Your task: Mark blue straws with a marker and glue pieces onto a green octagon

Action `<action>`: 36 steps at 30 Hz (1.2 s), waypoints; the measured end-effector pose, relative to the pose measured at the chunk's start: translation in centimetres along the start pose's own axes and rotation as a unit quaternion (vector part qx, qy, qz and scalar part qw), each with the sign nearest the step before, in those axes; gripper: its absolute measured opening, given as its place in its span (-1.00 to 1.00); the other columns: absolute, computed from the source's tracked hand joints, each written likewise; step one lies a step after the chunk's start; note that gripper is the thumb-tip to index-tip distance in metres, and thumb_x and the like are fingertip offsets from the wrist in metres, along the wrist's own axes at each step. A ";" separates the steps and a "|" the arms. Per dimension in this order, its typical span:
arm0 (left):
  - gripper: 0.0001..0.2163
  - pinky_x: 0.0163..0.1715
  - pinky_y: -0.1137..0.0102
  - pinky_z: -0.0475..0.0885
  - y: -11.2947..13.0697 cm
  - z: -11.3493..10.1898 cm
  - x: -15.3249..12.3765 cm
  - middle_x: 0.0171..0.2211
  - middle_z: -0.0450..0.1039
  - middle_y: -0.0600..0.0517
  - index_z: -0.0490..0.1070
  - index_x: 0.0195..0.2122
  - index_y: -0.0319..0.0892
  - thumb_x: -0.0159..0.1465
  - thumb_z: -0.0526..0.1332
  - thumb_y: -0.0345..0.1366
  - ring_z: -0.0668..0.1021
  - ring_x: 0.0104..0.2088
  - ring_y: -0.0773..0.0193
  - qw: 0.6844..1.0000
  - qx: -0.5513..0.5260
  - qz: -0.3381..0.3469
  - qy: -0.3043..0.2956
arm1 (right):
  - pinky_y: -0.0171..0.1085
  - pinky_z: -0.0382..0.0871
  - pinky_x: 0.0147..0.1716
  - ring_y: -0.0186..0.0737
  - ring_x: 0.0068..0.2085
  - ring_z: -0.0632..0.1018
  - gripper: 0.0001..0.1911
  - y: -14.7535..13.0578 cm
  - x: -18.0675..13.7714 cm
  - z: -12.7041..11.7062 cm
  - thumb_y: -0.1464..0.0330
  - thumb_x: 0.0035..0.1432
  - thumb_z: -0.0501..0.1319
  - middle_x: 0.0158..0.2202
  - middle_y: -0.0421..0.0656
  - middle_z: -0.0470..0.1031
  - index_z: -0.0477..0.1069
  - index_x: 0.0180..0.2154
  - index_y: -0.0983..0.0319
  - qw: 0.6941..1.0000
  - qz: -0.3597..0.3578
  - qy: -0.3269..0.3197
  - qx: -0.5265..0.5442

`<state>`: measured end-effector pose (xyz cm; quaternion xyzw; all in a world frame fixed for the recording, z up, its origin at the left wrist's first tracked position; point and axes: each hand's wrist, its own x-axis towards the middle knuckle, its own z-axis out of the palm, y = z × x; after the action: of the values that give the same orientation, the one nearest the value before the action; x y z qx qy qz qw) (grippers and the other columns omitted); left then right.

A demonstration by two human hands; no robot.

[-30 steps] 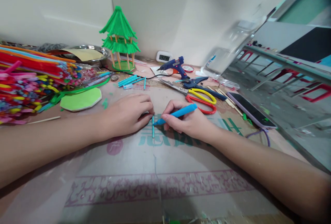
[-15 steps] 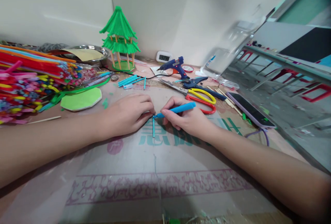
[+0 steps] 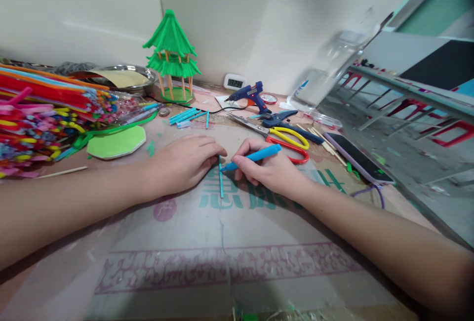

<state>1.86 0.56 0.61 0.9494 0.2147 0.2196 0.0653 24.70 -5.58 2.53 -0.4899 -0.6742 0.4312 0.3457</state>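
Observation:
My left hand (image 3: pixel 185 163) lies knuckles-up on the cardboard sheet (image 3: pixel 192 261), fingers curled, fingertips pressed on the far end of a thin teal straw piece (image 3: pixel 221 185) that lies flat. My right hand (image 3: pixel 268 170) grips a blue craft knife (image 3: pixel 255 156) like a pen. The knife's tip touches the straw piece near its far end, just right of my left fingertips.
Several cut teal straw pieces (image 3: pixel 187 116) lie beyond my hands. A green pagoda model (image 3: pixel 171 57) stands at the back. A blue glue gun (image 3: pixel 249 95), scissors (image 3: pixel 285 138), a phone (image 3: pixel 357 158), a green paper disc (image 3: pixel 116 142) and a heap of coloured straws (image 3: pixel 40 113) surround the work area.
The knife tip slid up the straw piece from its middle to its far end. My left fingertips now sit on the straw's far end. The straw shifted slightly.

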 end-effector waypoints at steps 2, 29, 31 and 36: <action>-0.75 -0.04 0.24 0.49 0.0 0.0 0.0 -0.11 0.61 -0.08 0.50 -0.02 -0.17 0.50 0.02 -0.36 0.62 -0.07 0.12 1.000 0.000 0.001 0.000 | -0.40 0.21 -0.66 -0.43 -0.63 0.36 -0.73 0.0 0.1 0.1 0.16 0.26 0.35 -0.50 -0.25 0.57 0.37 -0.28 0.19 1.000 0.004 0.008 0.008; -0.24 0.25 0.02 0.44 3.3 -1.1 -0.8 0.23 0.49 -0.27 0.27 0.37 -0.26 0.31 0.35 0.13 0.54 0.22 -0.16 0.993 0.008 -0.087 -0.083 | -0.43 0.23 -0.67 -0.45 -0.62 0.36 -0.65 1.2 1.1 -1.1 0.07 0.30 0.33 -0.52 -0.30 0.51 0.34 -0.32 0.17 0.980 -0.047 0.151 0.123; -0.25 0.21 0.05 0.48 2.6 -0.7 -0.9 0.24 0.47 -0.24 0.22 0.39 -0.21 0.31 0.36 0.10 0.55 0.21 -0.12 0.994 -0.021 -0.082 -0.067 | -0.42 0.24 -0.67 -0.44 -0.63 0.36 -0.66 1.3 1.1 -1.2 0.07 0.31 0.32 -0.52 -0.31 0.50 0.35 -0.31 0.16 0.979 -0.050 0.155 0.122; -0.27 0.23 0.04 0.46 1.2 -0.4 -1.1 0.26 0.34 -0.18 0.18 0.34 -0.07 0.27 0.42 0.08 0.48 0.25 -0.10 0.996 -0.033 -0.007 0.083 | -0.39 0.28 -0.66 -0.39 -0.59 0.37 -0.68 1.5 1.2 -1.4 0.05 0.33 0.30 -0.48 -0.27 0.54 0.42 -0.23 0.16 0.974 -0.058 0.168 0.142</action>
<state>1.25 -1.00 0.84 0.9236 0.2187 0.3045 0.0803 26.17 -3.88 1.77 -0.4612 -0.5657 0.4132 0.5445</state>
